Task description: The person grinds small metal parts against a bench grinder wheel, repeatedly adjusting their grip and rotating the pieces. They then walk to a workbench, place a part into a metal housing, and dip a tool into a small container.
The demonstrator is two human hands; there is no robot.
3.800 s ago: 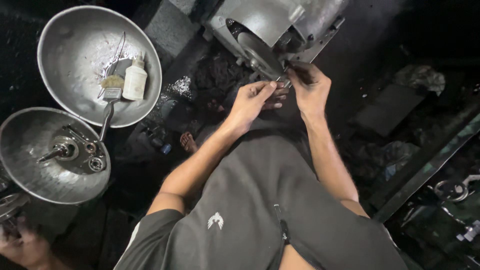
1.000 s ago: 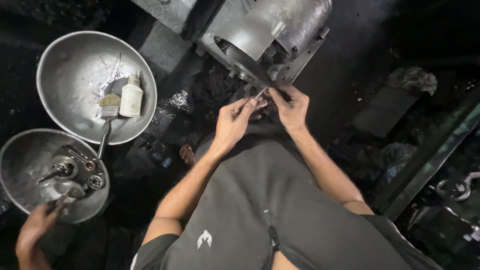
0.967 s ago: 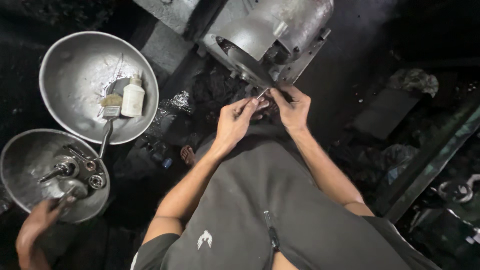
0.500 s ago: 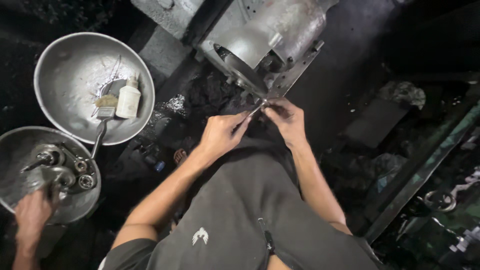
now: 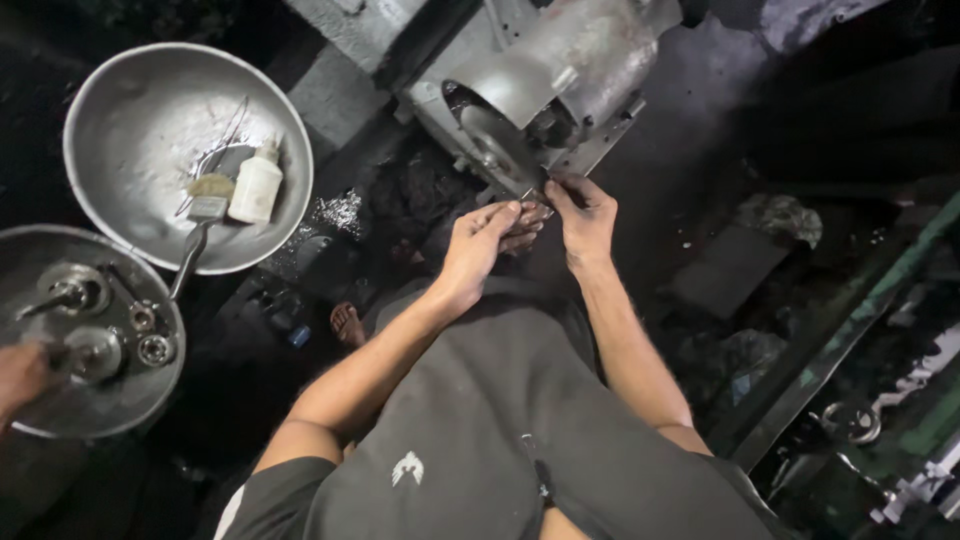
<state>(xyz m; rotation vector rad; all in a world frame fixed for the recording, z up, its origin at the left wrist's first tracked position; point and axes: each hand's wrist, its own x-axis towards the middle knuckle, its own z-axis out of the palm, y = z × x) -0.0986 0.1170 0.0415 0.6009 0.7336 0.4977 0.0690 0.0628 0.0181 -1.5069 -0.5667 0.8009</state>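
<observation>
Dark, greasy workshop floor fills the view from above, with a person in dark grey trousers crouching at the centre. At twelve o'clock sits a grey metal machine housing (image 5: 560,80) with a round disc on its open face. Both hands meet just below that disc. The left hand (image 5: 480,245) has its fingers curled, and its grip pinches a small thin metal piece (image 5: 527,196) between thumb and fingertips. The right hand (image 5: 583,215) closes its grip on the same piece from the other side, touching the left fingertips. How tightly either holds is too small to tell.

At ten o'clock lies a large metal bowl (image 5: 130,110) holding a small white bottle (image 5: 255,185) and a brush (image 5: 200,225) whose handle hangs over the rim. At nine o'clock a second metal bowl (image 5: 100,400) holds bearings and round machine parts. Another person's hand (image 5: 20,375) reaches into it from the left edge, resting on one of the round parts.
</observation>
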